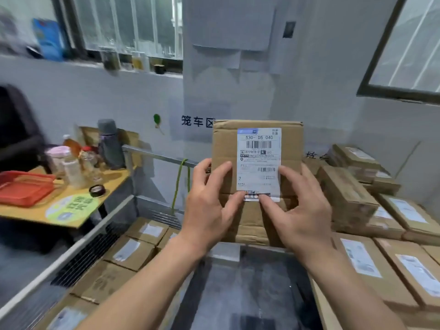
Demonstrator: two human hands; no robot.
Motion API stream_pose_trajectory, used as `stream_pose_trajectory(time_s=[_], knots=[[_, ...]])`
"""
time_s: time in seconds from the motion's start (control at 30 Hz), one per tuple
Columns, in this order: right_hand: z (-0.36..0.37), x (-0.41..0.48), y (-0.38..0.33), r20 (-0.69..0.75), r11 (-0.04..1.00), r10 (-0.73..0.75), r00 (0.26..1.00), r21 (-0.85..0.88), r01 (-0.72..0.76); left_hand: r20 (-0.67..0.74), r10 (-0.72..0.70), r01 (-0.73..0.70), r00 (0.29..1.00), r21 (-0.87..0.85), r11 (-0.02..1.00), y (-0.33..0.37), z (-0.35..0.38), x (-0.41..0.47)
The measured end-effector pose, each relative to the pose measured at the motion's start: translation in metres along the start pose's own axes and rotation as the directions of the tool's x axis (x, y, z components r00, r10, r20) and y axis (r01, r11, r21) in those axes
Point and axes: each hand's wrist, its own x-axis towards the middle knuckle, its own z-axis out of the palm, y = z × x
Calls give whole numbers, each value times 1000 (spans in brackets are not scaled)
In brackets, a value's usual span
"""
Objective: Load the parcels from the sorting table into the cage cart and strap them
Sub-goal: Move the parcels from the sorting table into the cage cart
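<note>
A wooden table (23,214) stands at the far left. It carries a red basket (23,189), several bottles (71,170), a grey flask (110,144), a dark tape roll (97,191) and a round green sticker (71,208).

Just right of the table is the metal rail of the cage cart (154,154). A green strap (178,182) hangs down from this rail. Labelled cardboard parcels in the cart (129,252) lie flat in rows below the rail, at lower left.

The left hand (209,210) holds the parcel (223,144) at centre frame. Its fingers (223,166) are spread and bent against the left part of the front face and the left edge. The thumb lies at the lower edge of the shipping label (259,160).

The parcel is upright, raised in front of the wall above the cart, with its labelled face toward the camera. A further cardboard face shows directly below it. Whether the parcel rests on that face cannot be determined.

The right hand (302,210) holds the same parcel from the right. Its fingers are bent against the right part of the face and the right edge, with one fingertip on the lower label edge.

At right, stacked parcels (345,194) form a pile near the wall. Flat labelled parcels (404,263) lie side by side in front of this pile.
</note>
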Motion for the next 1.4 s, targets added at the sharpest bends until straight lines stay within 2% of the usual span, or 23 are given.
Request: stream_pose_trajectory(time_s=[0.27,0.43,0.63,0.8,0.97,1.07,1.23,1.4], knots=[[121,5,-110,98,959,-171,980,244,143,-128,-66,94,990,220,971,-72,-142,-13],[179,-1,-161,189,900,-256,948,404,163,-228,-121,191,966,317,929,-101,-209,-32],[241,-16,-213,280,824,-369,886,539,173,-355,-216,355,910,396,847,-125,-270,-64],[293,-38,-235,411,787,-449,793,603,133,-475,-306,511,825,399,761,-141,-294,-94],[340,-74,-248,469,700,-559,684,709,85,-570,-401,671,717,411,617,-157,-300,-138],[364,-104,-248,515,663,-609,603,748,31,-639,-459,774,617,390,499,-167,-296,-172],[394,-167,-240,615,657,-677,404,753,-44,-710,-533,885,461,319,340,-181,-278,-238],[410,-243,-220,669,666,-705,233,738,-104,-724,-657,975,207,100,197,-203,-254,-316]])
